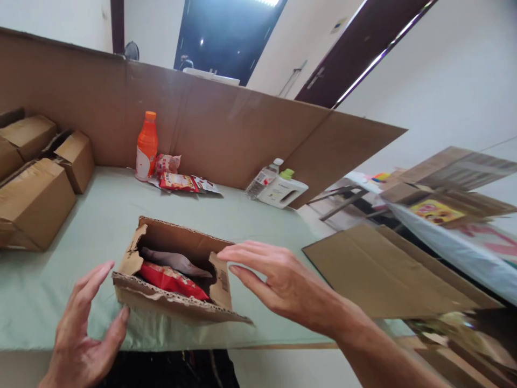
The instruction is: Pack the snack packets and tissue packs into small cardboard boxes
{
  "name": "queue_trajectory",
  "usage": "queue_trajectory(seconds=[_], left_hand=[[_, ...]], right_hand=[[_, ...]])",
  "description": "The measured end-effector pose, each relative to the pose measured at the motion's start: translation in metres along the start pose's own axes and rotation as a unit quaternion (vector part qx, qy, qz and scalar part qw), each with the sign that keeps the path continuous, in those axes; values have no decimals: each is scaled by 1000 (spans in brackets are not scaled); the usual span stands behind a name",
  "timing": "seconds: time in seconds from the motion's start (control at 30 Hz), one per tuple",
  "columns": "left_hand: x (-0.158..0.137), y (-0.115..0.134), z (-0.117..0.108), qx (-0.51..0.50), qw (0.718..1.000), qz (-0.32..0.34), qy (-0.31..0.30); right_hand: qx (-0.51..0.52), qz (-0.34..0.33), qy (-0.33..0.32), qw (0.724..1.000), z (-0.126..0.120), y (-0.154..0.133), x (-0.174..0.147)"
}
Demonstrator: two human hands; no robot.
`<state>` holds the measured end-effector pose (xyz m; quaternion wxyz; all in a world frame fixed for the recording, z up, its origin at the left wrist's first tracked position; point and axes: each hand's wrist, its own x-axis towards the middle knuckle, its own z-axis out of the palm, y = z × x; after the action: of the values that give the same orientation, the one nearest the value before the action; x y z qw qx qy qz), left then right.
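Note:
An open cardboard box (pixel 173 304) stands on the cloth-covered table, its flaps up. Inside lie a red snack packet (pixel 173 281) and a greyish-purple packet (pixel 180 261), side by side. My left hand (pixel 86 328) is at the box's front left corner, fingers spread and nothing in them; whether the thumb touches the cardboard I cannot tell. At the other end, my right hand (pixel 269 272) has its fingers stretched out, with the tips at the right flap (pixel 221 283). A gap shows between its thumb and fingers.
Closed cardboard boxes (pixel 36 196) stand at the left. Along the cardboard partition (pixel 210 124) are an orange bottle (pixel 147 148), several snack packets (pixel 177 182), a clear bottle (pixel 262 180) and a white jug (pixel 283 191) with a green cap. Cardboard sheets (pixel 388 275) lie at the right.

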<state>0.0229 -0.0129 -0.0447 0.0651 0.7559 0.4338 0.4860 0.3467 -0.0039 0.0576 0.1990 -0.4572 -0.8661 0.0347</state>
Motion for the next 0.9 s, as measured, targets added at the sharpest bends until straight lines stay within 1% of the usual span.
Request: queue_trajectory(seconds=[0.07,0.17,0.2,0.27,0.33,0.37,0.4,0.47,0.57,0.67,0.73,0.8,0.83,0.9], left_hand=[[7,-3,2,-3,999,-9,-46],[22,-7,5,9,997,1,-79],[28,-7,5,13,996,4,-87],[37,-5,6,29,995,9,-93],[43,0,6,56,995,12,-78],[45,2,6,69,995,13,-69],[46,4,7,79,995,15,-66],[47,8,7,77,994,13,-79],[45,7,4,50,992,-3,-115],[45,2,1,52,988,-16,-144],[47,-1,3,70,988,-16,-140],[47,-4,9,86,989,-19,-119],[47,-4,13,91,990,-21,-106],[46,-5,21,99,991,-20,-90]], right_hand=[[20,-6,17,1000,14,8,-15],[51,-17,28,998,35,18,-26],[60,-12,47,997,38,21,-27],[71,16,118,990,39,26,-25],[78,48,191,977,38,31,-19],[80,54,213,972,39,34,-14],[83,55,220,970,41,37,-9],[101,51,192,975,51,44,1],[165,60,121,977,66,53,11],[228,54,96,967,67,55,9],[258,12,67,964,58,53,2],[270,-36,23,962,50,49,-7],[267,-51,2,962,48,46,-13],[240,-60,-26,969,50,42,-24]])
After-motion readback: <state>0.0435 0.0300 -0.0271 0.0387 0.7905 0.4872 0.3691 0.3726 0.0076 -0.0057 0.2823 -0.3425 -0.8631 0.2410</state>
